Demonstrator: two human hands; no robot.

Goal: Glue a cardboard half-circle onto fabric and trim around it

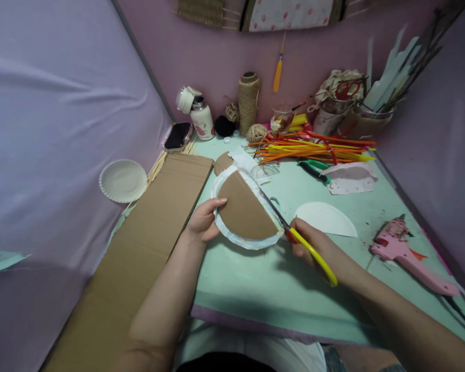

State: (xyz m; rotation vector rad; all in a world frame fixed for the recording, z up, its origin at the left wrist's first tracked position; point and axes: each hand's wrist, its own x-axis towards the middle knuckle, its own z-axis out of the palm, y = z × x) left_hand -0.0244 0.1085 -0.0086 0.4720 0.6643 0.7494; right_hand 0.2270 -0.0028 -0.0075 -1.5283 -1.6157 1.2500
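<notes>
My left hand (207, 219) grips the curved left edge of a half-round piece of brown cardboard (244, 209), thumb on top and fingers underneath. A pale paper border (227, 235) runs around the cardboard. In my right hand (308, 240) is a pair of scissors (313, 254) with yellow and red handles. Their blades lie along the straight right edge of the piece, at the pale border; whether they are parted I cannot tell. Just right of the scissors a white half-round sheet (327, 218) rests on the table.
A long cardboard sheet (151, 227) covers the left side. At right lies a pink glue gun (414, 261). Behind are green-handled pliers (313, 168), orange and yellow sticks (313, 149), a twine spool (248, 103), a bottle (202, 120), a phone (177, 136) and a paper plate (123, 181).
</notes>
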